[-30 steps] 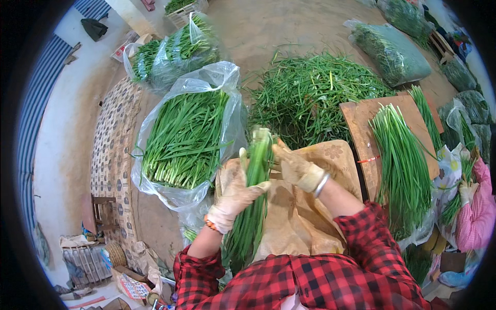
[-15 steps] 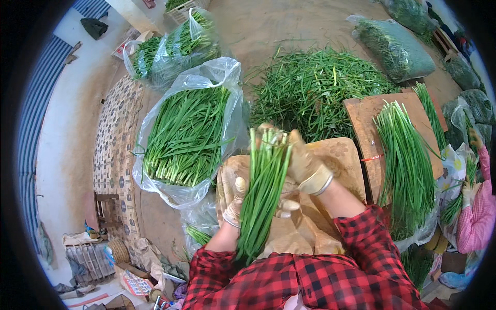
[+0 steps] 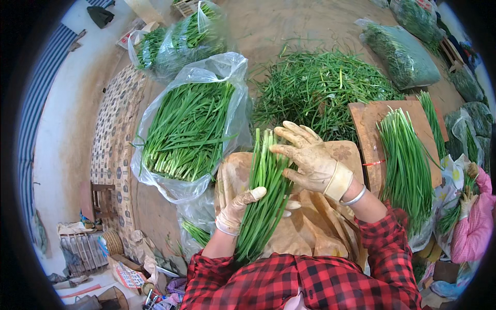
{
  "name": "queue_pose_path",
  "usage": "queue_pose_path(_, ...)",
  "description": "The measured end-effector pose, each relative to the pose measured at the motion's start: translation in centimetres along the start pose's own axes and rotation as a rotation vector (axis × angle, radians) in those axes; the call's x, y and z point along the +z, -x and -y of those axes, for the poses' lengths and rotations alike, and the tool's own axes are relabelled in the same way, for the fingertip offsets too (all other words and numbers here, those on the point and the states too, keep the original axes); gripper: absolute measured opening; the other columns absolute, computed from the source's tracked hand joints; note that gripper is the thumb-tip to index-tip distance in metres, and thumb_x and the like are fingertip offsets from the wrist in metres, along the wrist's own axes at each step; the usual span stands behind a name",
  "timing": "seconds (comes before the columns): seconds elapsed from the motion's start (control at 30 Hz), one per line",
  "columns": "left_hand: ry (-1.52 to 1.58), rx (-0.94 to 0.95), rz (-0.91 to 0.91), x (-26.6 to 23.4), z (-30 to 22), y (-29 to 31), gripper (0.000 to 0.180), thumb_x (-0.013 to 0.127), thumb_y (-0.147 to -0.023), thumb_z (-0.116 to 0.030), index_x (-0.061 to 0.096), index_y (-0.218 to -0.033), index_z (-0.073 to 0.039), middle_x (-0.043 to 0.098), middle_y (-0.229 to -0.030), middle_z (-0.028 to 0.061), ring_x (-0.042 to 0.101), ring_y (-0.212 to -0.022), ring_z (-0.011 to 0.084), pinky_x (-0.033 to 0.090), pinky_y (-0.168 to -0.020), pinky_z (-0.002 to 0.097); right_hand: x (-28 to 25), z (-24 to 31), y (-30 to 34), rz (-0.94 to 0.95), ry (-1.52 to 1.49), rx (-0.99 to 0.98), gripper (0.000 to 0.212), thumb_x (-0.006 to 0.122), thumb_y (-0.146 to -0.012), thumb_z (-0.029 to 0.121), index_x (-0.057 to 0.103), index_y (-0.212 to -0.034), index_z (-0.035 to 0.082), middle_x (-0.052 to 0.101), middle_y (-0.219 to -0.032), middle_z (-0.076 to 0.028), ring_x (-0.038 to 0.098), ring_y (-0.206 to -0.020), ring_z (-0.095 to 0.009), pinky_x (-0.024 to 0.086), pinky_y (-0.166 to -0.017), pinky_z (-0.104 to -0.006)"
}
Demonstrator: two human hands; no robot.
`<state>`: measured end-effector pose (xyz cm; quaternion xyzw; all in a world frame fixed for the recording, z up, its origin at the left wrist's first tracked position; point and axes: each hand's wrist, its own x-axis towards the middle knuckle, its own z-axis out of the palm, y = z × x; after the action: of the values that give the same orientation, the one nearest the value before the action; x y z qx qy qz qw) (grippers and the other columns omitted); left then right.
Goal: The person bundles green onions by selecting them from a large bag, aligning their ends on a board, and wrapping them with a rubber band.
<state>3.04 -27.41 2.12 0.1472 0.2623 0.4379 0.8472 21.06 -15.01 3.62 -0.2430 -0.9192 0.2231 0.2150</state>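
Observation:
A bunch of garlic chives (image 3: 262, 199) stands tilted over my lap, pale cut ends up and green leaf tips down by my shirt. My gloved left hand (image 3: 239, 208) is wrapped round its middle, thumb across the front. Beside the stem ends, my gloved right hand (image 3: 311, 159) is open with fingers spread, its fingertips close to the stalks; whether they touch I cannot tell. A tan cloth with a flower pattern (image 3: 315, 222) covers my lap beneath both hands.
On the left stands a clear plastic bag (image 3: 233, 70) packed with chives. A loose green heap (image 3: 325, 88) lies ahead. To the right, a brown board (image 3: 361, 120) bears another chive bunch (image 3: 405, 165). At far right, a co-worker's pink sleeve (image 3: 473, 222) reaches in, the hand at more chives.
My right hand has come off the stem ends, moved slightly right and spread its fingers. My left hand still grips the bunch, thumb now laid across it.

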Motion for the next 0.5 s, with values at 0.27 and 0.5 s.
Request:
queue_pose_path(0.27, 0.068, 0.015, 0.141, 0.8, 0.1, 0.3, 0.079, 0.068, -0.077, -0.033, 0.03, -0.139, -0.002, 0.044, -0.133, 0.023, 0.054, -0.111, 0.0401, 0.046, -0.092, 0.0412, 1.3, -1.1, -0.3, -0.273, -0.644, 0.099, 0.016, 0.065, -0.075, 0.002, 0.062, -0.092, 0.005, 0.062, -0.108, -0.01, 0.058, -0.106, -0.022, 0.047, -0.09, -0.0316)
queue_pose_path(0.5, -0.129, -0.055, -0.032, 1.6, -0.2, 0.4, 0.069, 0.068, -0.074, -0.016, 0.038, -0.135, -0.001, 0.058, -0.116, 0.0222, 0.066, -0.076, 0.0184, 0.053, -0.072, 0.0276, 0.8, -3.6, -0.8, -0.271, -1.408, 0.448, 0.011, 0.061, -0.084, 0.001, 0.059, -0.095, 0.002, 0.065, -0.097, -0.011, 0.064, -0.092, -0.023, 0.051, -0.085, -0.0349)
